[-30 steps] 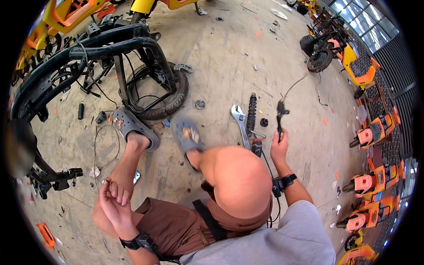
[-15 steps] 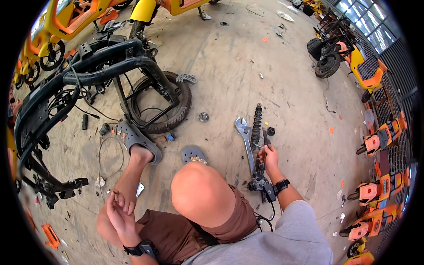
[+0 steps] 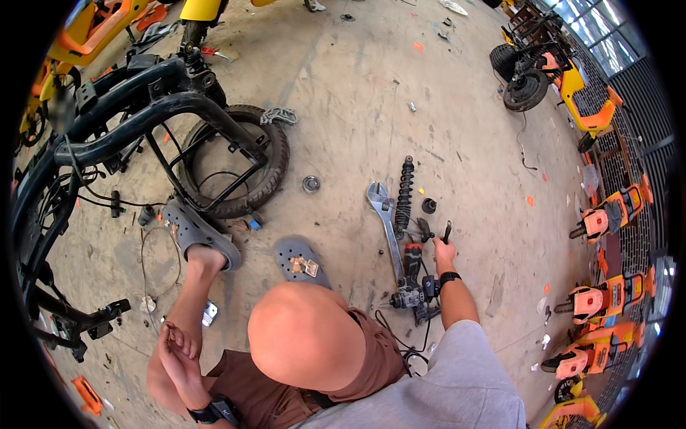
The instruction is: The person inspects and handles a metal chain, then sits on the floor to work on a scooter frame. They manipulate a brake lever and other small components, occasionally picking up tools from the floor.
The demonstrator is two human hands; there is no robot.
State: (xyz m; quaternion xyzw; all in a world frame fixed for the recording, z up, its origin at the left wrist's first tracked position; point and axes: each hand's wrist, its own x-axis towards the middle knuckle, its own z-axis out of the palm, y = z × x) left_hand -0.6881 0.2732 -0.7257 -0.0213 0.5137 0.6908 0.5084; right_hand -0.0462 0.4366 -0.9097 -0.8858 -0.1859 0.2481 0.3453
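Lower than a second ago, the right hand [image 3: 444, 252] is now sitting close to the floor [image 3: 357, 93], and the other person's bald head has shifted from beside it to the middle of the view. It is closing its fingers around one short black rod [image 3: 447, 230], which is sticking up out of the fist, just right of one black coil-spring shock absorber [image 3: 405, 191] that is lying on the concrete. One silver adjustable wrench [image 3: 384, 218] is lying alongside the spring on its left, touching or nearly so, and one small black cap [image 3: 429, 206] is resting on its right. One red-and-black power tool [image 3: 412, 280] is lying just below the spring, near the wrist. The left hand is not showing, so whether it is open or closed cannot be told. The other person, in a brown shirt, is sitting on the floor with two hands [image 3: 175, 344] pressed together by a raised knee. Two grey perforated clogs are showing: one [image 3: 199, 230] is on that person's foot, one [image 3: 300, 261] is lying empty beside it. One tyre [image 3: 275, 161] is lying flat under a black frame [image 3: 136, 132], and one metal ring [image 3: 310, 184] is resting between tyre and wrench.
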